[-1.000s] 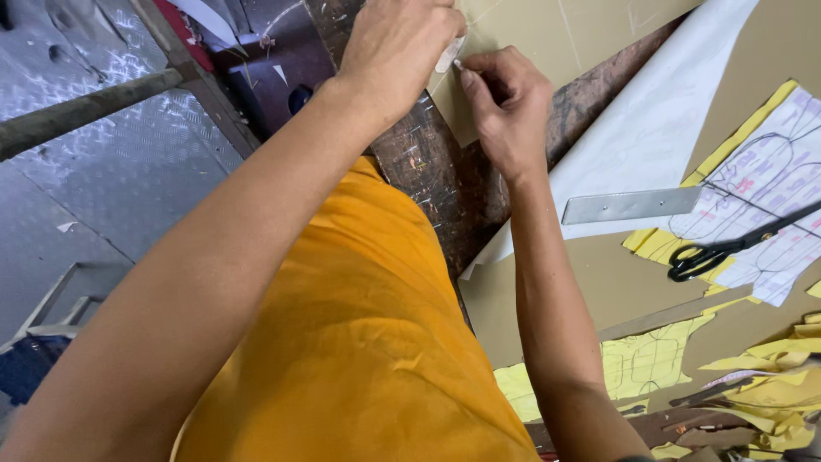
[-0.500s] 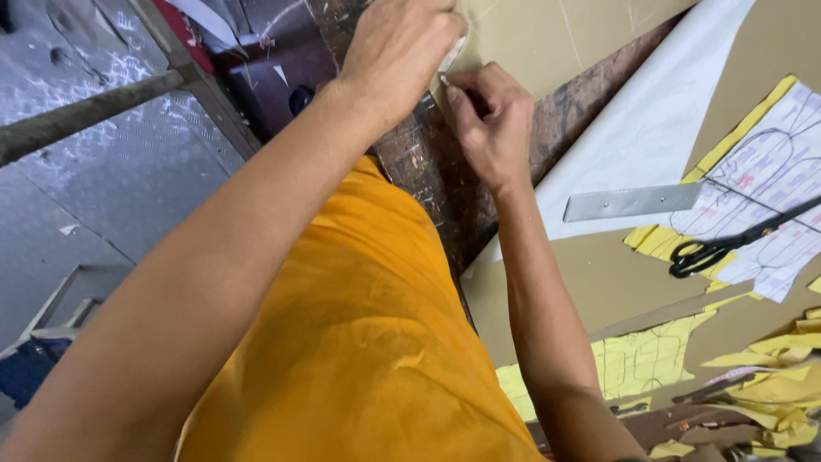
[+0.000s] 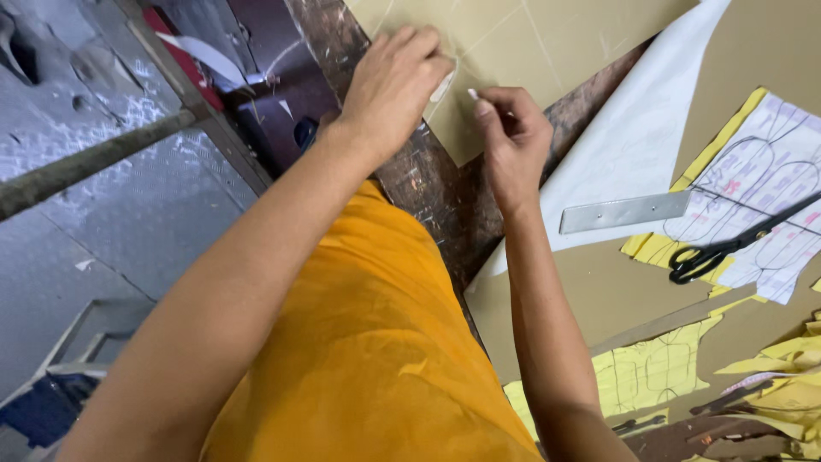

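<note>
Card sheet (image 3: 530, 51) lying on worktop (image 3: 428, 188); ruler (image 3: 624, 211) lying right of it, scissors (image 3: 727, 248) lying further right on paper pattern (image 3: 770, 180).

A pattern-cutting workshop, seen from above. A worn, paint-flecked wooden tabletop (image 3: 445, 214) carries large sheets of tan card (image 3: 530, 51) marked with drawn lines, a white paper sheet (image 3: 633, 145), a steel ruler (image 3: 624, 211) and black-handled scissors (image 3: 727, 248). Yellow paper offcuts (image 3: 650, 372) and a white sheet with traced shape outlines (image 3: 770, 171) lie about. Beside the tabletop is a grey embossed metal floor (image 3: 128, 222).
</note>
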